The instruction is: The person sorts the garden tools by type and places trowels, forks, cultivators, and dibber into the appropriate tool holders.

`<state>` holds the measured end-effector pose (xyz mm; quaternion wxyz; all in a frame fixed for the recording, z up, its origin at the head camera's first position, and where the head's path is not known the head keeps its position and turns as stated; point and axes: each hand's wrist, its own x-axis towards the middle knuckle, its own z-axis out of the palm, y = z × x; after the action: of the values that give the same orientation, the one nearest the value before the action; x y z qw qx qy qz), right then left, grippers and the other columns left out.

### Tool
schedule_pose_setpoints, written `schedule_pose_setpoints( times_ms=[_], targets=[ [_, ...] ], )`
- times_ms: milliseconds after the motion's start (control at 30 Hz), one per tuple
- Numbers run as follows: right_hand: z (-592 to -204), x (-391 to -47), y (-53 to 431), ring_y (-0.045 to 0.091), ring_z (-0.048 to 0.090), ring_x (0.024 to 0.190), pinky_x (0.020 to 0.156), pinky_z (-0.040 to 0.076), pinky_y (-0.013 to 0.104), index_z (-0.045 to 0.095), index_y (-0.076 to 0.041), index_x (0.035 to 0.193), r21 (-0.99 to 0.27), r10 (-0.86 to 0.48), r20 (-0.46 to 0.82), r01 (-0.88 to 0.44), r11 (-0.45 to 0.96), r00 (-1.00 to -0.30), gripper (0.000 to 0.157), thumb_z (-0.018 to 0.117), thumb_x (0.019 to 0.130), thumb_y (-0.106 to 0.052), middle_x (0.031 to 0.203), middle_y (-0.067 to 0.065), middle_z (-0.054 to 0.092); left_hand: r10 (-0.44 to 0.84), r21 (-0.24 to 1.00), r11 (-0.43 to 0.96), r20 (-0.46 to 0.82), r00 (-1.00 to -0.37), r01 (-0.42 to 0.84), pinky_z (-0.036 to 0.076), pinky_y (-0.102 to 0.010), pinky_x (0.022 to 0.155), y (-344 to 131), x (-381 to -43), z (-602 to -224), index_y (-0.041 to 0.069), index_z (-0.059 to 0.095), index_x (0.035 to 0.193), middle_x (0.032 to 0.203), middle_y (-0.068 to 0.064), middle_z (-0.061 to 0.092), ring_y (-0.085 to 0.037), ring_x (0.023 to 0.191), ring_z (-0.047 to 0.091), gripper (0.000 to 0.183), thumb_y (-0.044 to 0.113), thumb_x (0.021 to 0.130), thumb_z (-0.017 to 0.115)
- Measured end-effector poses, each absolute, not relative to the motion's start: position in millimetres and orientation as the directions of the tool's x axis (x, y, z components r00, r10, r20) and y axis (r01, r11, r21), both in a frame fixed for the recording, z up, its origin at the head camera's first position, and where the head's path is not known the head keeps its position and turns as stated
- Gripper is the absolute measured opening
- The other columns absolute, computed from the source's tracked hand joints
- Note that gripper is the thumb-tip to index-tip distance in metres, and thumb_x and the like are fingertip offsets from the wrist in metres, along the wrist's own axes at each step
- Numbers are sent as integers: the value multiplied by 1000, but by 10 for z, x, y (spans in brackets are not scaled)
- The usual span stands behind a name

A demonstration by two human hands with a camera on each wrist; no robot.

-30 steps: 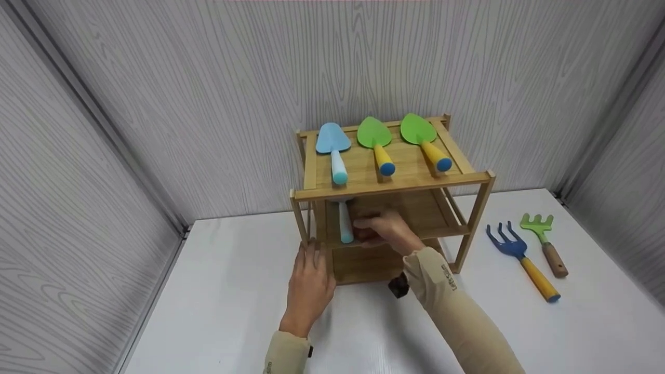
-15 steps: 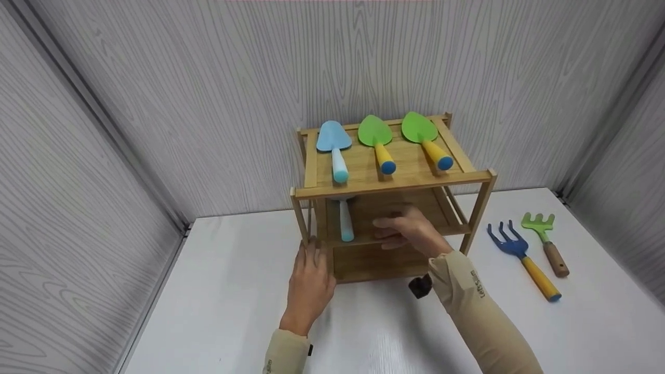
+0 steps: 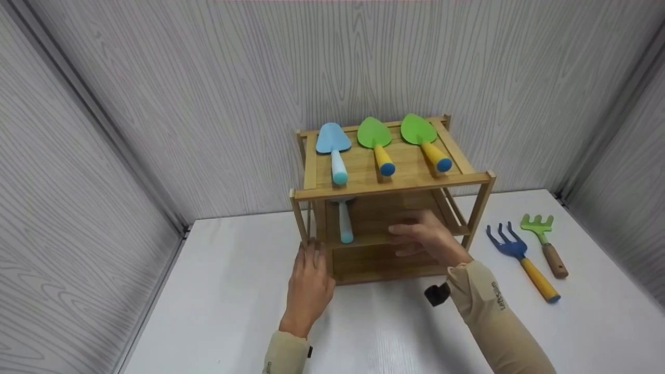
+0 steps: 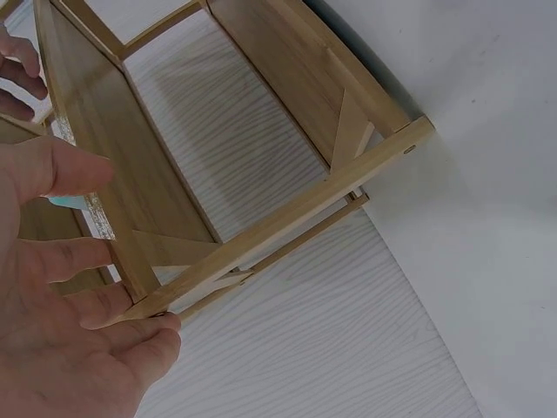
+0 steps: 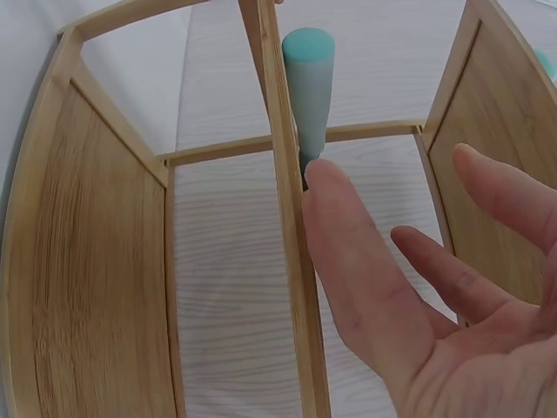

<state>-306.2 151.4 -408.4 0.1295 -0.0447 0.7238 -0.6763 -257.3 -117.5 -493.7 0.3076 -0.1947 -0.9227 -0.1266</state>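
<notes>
My left hand (image 3: 307, 287) rests against the front left leg of the wooden shelf rack (image 3: 392, 192), fingers extended in the head view. In the left wrist view, its fingertips touch the wooden frame (image 4: 287, 209) at a corner. My right hand (image 3: 426, 236), fingers loosely spread and holding nothing, is at the front of the middle shelf. A trowel with a pale handle and teal end (image 3: 345, 223) lies at that shelf's left; its blade is mostly hidden under the top shelf. The right wrist view shows this pale handle (image 5: 311, 91) beyond the fingertips.
On the top shelf lie a light blue trowel (image 3: 333, 138) and two green trowels with yellow handles, one central (image 3: 374, 133), one right (image 3: 418, 130). A blue hand fork (image 3: 514, 248) and a green hand rake (image 3: 540, 228) lie on the white table (image 3: 234, 291), right of the rack.
My right hand has moved right along the middle shelf, away from the pale-handled trowel, and its fingers have spread. My left hand has stayed at the rack's leg.
</notes>
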Motion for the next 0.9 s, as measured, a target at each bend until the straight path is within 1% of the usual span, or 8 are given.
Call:
schedule_pose_setpoints(
  times_ms=[267, 367, 500, 567, 633, 767, 900],
  targets=[
    [-4156, -2950, 1725, 46, 58, 120, 90, 56, 52, 16, -1, 159, -987, -223, -155, 140, 81, -962, 84, 68, 93, -10, 150, 29, 38, 286, 102, 903, 583, -761, 418, 46, -50, 104, -1150, -2562, -4951, -9, 51, 138, 141, -31, 47, -50, 129, 48, 61, 7, 85, 75],
    [-4169, -2925, 1794, 45, 59, 119, 91, 56, 51, 23, 3, 156, -983, -216, -161, 136, 123, -963, 78, 68, 94, -11, 147, 30, 42, 284, 105, 903, 581, -763, 416, 46, -50, 105, -1143, -2554, -4949, -9, 50, 139, 142, -32, 46, -50, 130, 47, 61, 8, 86, 75],
    [-4175, -2907, 1877, 44, 62, 117, 89, 57, 50, 33, 8, 151, -972, -207, -160, 118, 203, -965, 70, 69, 95, -16, 142, 31, 49, 287, 99, 903, 584, -759, 417, 47, -50, 105, -1139, -2554, -4957, -10, 51, 138, 141, -32, 46, -50, 129, 48, 61, 8, 85, 75],
    [-4174, -2895, 1916, 42, 64, 115, 88, 58, 48, 37, 9, 149, -966, -203, -162, 114, 230, -966, 67, 69, 96, -18, 139, 31, 53, 289, 92, 905, 585, -757, 416, 47, -49, 104, -1142, -2554, -4958, -10, 51, 138, 141, -32, 46, -50, 129, 48, 61, 8, 85, 76],
    [-4170, -2879, 1954, 40, 66, 114, 88, 57, 49, 40, 11, 147, -967, -207, -157, 107, 232, -966, 65, 68, 96, -18, 137, 31, 56, 291, 81, 908, 586, -756, 412, 47, -49, 104, -1150, -2554, -4953, -10, 51, 138, 141, -31, 46, -50, 129, 48, 62, 9, 85, 76],
    [-4164, -2853, 2022, 38, 66, 111, 87, 58, 48, 42, 10, 146, -970, -215, -146, 96, 225, -966, 62, 67, 97, -19, 136, 30, 56, 281, 82, 911, 593, -755, 403, 47, -48, 104, -1175, -2558, -4941, -10, 50, 138, 142, -31, 46, -49, 130, 47, 64, 9, 84, 78],
    [-4176, -2834, 2104, 36, 67, 109, 86, 59, 47, 43, 10, 145, -969, -230, -138, 83, 233, -963, 59, 65, 98, -18, 140, 31, 52, 281, 89, 906, 602, -747, 413, 48, -49, 103, -1187, -2570, -4947, -11, 51, 137, 141, -31, 47, -49, 130, 47, 63, 6, 83, 77]
  ],
)
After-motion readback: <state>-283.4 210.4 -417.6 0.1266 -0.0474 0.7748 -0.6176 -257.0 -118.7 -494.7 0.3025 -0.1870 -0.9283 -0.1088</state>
